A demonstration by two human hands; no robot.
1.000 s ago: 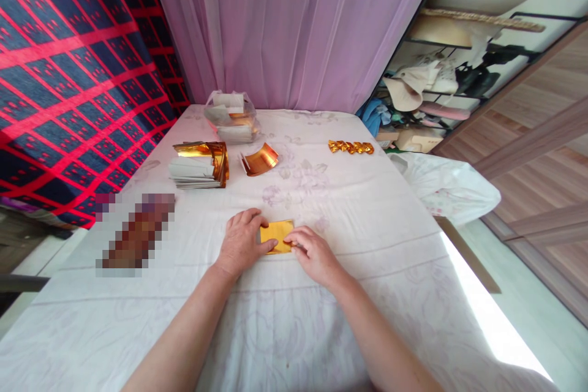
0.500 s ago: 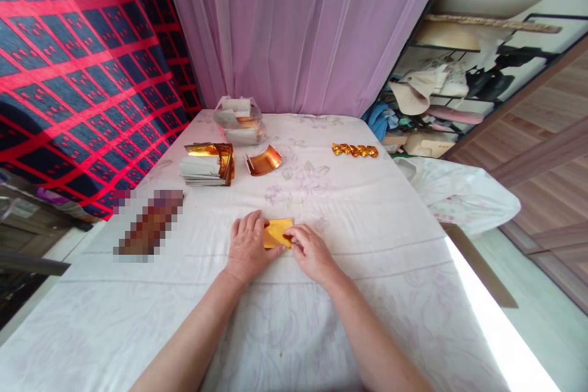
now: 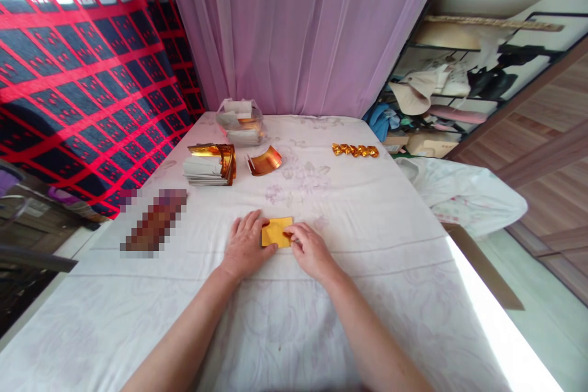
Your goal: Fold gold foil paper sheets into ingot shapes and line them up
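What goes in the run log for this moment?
left hand: flat on gold paper | right hand: fingertips pressing its right edge | paper: flat on tablecloth

Surface: table (image 3: 367, 294) covered with a white floral cloth. At centre, a yellow paper sheet (image 3: 277, 231) lies flat under both hands. At 11 o'clock: stack of gold foil sheets (image 3: 209, 164), curled gold sheet (image 3: 264, 161), clear bag of sheets (image 3: 239, 121). At 1 o'clock: row of folded gold pieces (image 3: 355, 150).
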